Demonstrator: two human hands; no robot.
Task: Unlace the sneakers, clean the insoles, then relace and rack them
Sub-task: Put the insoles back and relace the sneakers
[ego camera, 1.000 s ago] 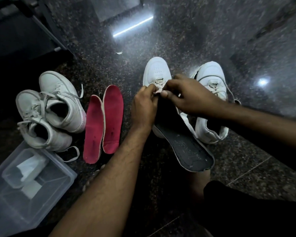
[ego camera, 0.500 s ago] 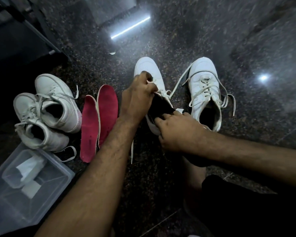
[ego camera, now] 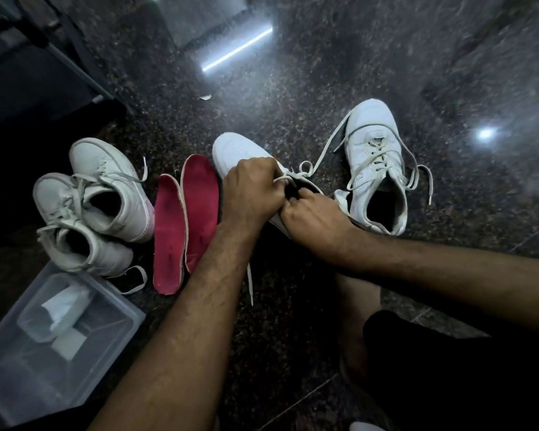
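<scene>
My left hand [ego camera: 249,191] grips the middle white sneaker [ego camera: 237,150] across its tongue and laces, and a lace loop sticks out by my fingers. My right hand [ego camera: 311,213] is at the shoe's dark opening, with its fingers curled over the collar and reaching inside. A loose lace end hangs below the shoe. The second white sneaker [ego camera: 374,144] lies to the right on the floor, laces slack and spread. Two red insoles [ego camera: 196,209] lie side by side left of my hands.
A pair of white high-top sneakers [ego camera: 106,194] sits at the left. A clear plastic box [ego camera: 112,334] holding a small tub and white cloth is at the lower left. A dark rack frame [ego camera: 75,70] stands at the upper left. My leg lies below my right arm.
A second ago a grey insole stuck out of the middle sneaker. It has gone out of sight, and my right hand has dropped from the laces to the shoe's opening.
</scene>
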